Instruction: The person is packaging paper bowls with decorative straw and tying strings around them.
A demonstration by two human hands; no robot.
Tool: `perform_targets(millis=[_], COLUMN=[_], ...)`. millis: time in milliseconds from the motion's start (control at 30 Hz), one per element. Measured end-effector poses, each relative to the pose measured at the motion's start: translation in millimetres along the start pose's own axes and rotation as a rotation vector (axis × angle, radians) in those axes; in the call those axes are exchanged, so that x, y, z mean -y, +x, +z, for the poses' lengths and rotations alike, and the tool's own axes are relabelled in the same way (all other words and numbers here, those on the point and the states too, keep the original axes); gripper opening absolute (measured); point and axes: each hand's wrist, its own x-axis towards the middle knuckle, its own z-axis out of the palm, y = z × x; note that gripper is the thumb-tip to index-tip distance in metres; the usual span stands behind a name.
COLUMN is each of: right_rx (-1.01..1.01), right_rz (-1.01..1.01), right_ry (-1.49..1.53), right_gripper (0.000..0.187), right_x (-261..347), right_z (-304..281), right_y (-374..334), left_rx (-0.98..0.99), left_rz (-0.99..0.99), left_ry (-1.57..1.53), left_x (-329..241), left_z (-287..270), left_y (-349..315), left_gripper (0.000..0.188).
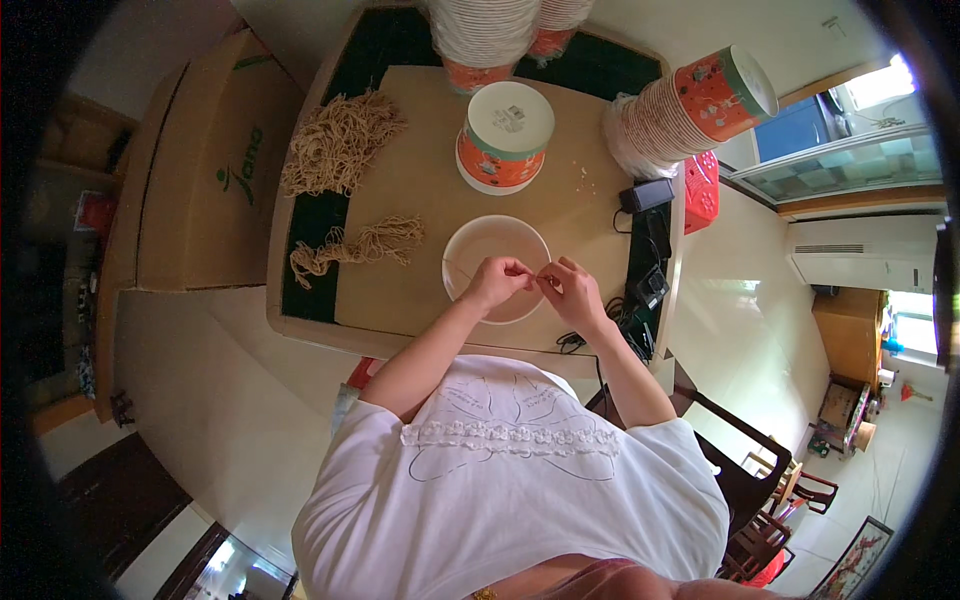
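A white paper bucket (497,235) stands upright, open end up, near the table's front edge. My left hand (497,283) reaches over it with thumb and fingers pinched together. My right hand (574,294) is pinched too, at the bucket's right rim, its fingertips almost meeting the left ones. What lies between the fingertips is too small to make out. A thin strand (456,268) shows against the bucket's inner left side. Left of the bucket lies a bundle of tan twine (375,243), with a larger heap of twine (342,143) farther back.
Beyond the bucket stand upside-down orange-printed buckets (510,115). Tall wrapped bucket stacks (485,30) rise at the back; another stack (665,115) leans at the right. A black adapter (647,195) and cables lie along the right edge. A large cardboard box (210,170) stands left of the table.
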Motion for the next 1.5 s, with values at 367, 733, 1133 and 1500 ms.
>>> perform_targets(millis=[367, 733, 1133, 1500], right_rx=[-0.02, -0.015, -0.026, -0.032], right_rz=[0.008, -0.028, 0.015, -0.111], right_ry=[0.003, -0.021, -0.027, -0.156], right_gripper=[0.006, 0.004, 0.007, 0.008], right_x=[-3, 0, -5, -2], right_z=[2, 0, 1, 6], right_y=[-1, -1, -2, 4], left_rx=[0.103, 0.06, 0.036, 0.04], left_rz=[-0.301, -0.333, -0.294, -0.163], left_ry=[-0.175, -0.228, -0.193, -0.158], left_x=[-11, -10, -14, -10], left_z=[-10, -3, -15, -17], left_y=[-5, -5, -9, -13], left_gripper=[0.017, 0.012, 0.011, 0.01])
